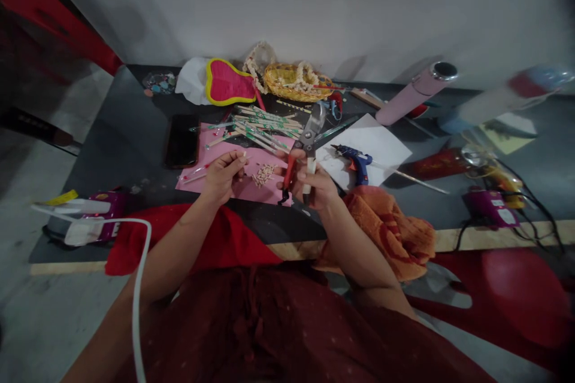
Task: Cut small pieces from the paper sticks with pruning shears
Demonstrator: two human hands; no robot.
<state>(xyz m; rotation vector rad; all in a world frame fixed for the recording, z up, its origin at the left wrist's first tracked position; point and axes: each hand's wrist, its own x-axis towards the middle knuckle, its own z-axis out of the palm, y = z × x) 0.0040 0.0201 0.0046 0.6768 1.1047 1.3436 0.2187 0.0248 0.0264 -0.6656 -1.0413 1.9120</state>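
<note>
My right hand (320,185) is wrapped round a pair of hand shears (307,142), one grip red and the other whitish, with the metal head pointing away from me. Pinched between the thumb and fingers of my left hand (224,176) is a small pale piece, perhaps a bit of wooden stick. Between my hands a heap of short cut stick pieces (263,175) lies on a pink sheet (245,191). Just beyond, several wrapped wooden sticks (265,122) with green print are spread in a loose pile.
A black phone (182,140) lies at the left. On white paper (381,137) sits a blue glue gun (357,161). A wicker basket (291,93) and a pink panel with yellow rim (229,82) stand by the wall. Bottles, including a pink flask (413,96), and an orange towel (389,227) are at right.
</note>
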